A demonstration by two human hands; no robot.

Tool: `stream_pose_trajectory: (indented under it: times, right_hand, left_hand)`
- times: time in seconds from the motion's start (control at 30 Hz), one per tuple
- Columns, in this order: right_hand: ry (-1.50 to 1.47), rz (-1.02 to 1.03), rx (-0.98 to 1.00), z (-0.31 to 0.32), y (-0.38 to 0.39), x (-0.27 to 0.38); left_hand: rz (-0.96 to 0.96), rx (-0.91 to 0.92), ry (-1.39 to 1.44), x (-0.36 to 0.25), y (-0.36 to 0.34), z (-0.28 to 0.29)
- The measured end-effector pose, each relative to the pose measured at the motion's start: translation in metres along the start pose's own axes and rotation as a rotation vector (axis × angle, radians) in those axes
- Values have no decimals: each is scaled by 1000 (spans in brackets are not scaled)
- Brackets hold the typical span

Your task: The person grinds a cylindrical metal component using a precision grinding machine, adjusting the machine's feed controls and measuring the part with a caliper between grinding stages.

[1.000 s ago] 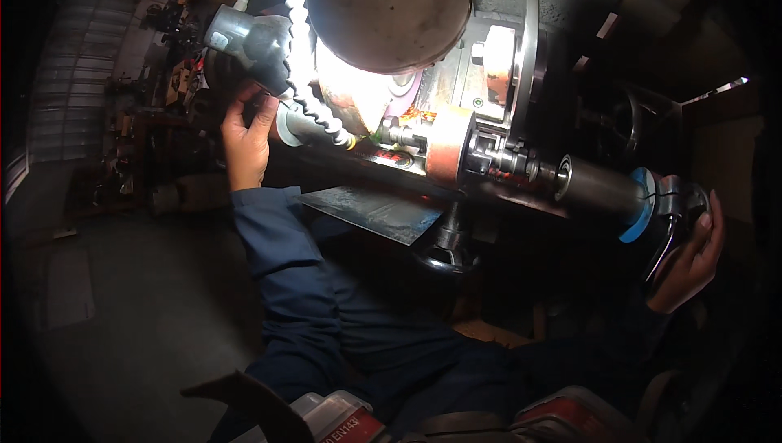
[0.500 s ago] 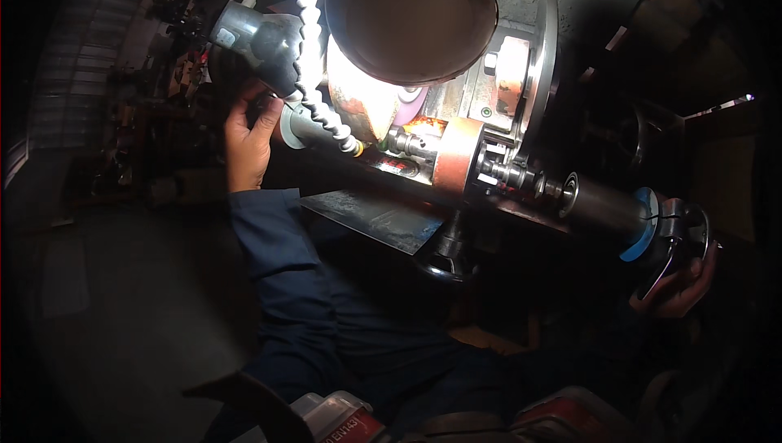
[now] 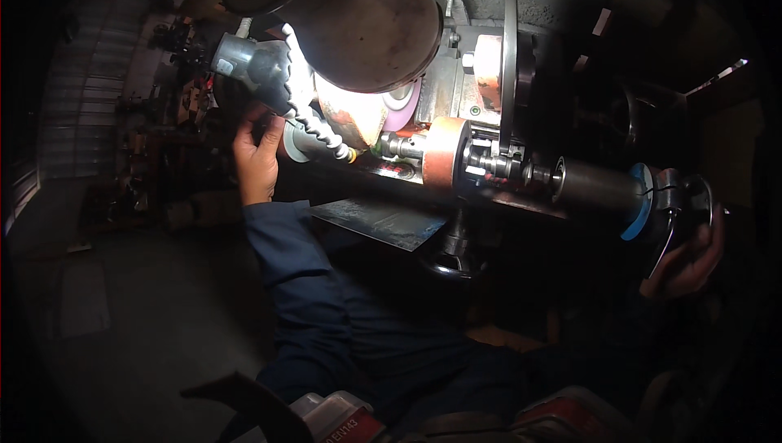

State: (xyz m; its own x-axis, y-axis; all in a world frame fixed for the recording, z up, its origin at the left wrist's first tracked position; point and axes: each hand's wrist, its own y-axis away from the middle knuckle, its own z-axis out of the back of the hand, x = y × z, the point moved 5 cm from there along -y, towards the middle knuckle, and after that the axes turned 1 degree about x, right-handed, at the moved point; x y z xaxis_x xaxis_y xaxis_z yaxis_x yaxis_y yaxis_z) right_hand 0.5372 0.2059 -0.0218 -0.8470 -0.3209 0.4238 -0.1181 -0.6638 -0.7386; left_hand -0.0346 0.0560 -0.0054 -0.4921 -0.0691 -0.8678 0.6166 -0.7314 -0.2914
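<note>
My left hand (image 3: 258, 162) is closed at the left end of a grinding machine, just below a dark lamp head (image 3: 254, 64) and beside a grey round housing (image 3: 303, 140). What its curled fingers hold is hidden. At the far right, my right hand (image 3: 688, 264) grips a shiny metal handwheel (image 3: 700, 207) behind a blue ring (image 3: 643, 199). Between the hands, a shaft with lobes (image 3: 501, 164) runs through an orange-brown collar (image 3: 444, 154) toward a dark cylinder (image 3: 599, 182). A pink grinding wheel (image 3: 403, 109) is partly covered by its worn guard (image 3: 350, 109).
A large dark round shade (image 3: 366, 28) hangs over the machine's back. A white segmented coolant hose (image 3: 314, 121) bends down toward the shaft. A tall metal disc (image 3: 510, 68) stands behind the collar. Below are a sheet-metal plate (image 3: 379, 221) and a dark handwheel (image 3: 456, 260).
My view has shifted slightly, so the large shade appears farther left and more of the pink wheel shows. Both hands stay at the same places on the machine.
</note>
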Motion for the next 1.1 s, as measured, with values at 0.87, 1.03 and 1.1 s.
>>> stream_pose_trajectory:
  times: [0.87, 1.03, 1.1]
  right_hand:
    - [-113, -82, 34, -4, 5, 4]
    - [5, 32, -43, 1, 19, -10]
    - [60, 73, -89, -2, 36, -27]
  left_hand:
    - [114, -30, -14, 16, 2, 16]
    - [115, -12, 13, 14, 2, 9]
    - [107, -23, 5, 7, 8, 17]
